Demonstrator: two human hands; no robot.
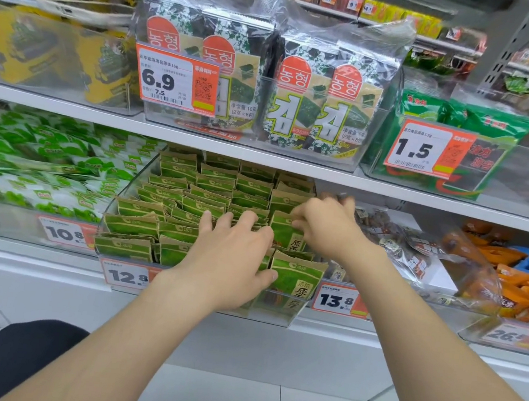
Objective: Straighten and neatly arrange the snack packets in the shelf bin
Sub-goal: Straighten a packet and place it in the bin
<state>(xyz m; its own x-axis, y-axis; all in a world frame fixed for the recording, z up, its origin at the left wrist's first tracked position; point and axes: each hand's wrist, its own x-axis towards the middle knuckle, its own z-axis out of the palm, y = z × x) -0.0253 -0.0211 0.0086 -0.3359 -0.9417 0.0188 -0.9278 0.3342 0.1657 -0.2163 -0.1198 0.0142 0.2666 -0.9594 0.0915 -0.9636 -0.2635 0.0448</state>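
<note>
While both forearms reach in from below, the white shelving [293,165] fills the view; one board runs just above the hands.

Clear shelf bin [293,316]: sits on the lower shelf, directly under both hands, its front wall nearer the person than the knuckles.

Snack packets [176,191]: green and tan, standing on edge inside the bin in about four columns front to back. Rows beyond the fingertips lean unevenly, and the tops do not line up. The columns left of the left hand look tighter.

Left hand [231,255]: palm down and flat, with the fingers spread and nearly straight over the packet tops in the middle columns. The thumb touches the front packet [294,278] at the near-right corner of the bin.

Right hand [325,226]: just beyond and right of the left hand, slightly motion-blurred. Its fingers curl onto the top edge of an upright packet [282,233] in the right column and pinch it.

Surroundings: large seaweed packs [319,101] are in a bin above the hands. Green-and-white packets [48,161] lie left of the left hand. Clear bags of brown snacks [408,248] are right of the right hand.

Price tags: "12.8" [126,275] is beside the left wrist, and "13.8" [337,301] is under the right wrist.
</note>
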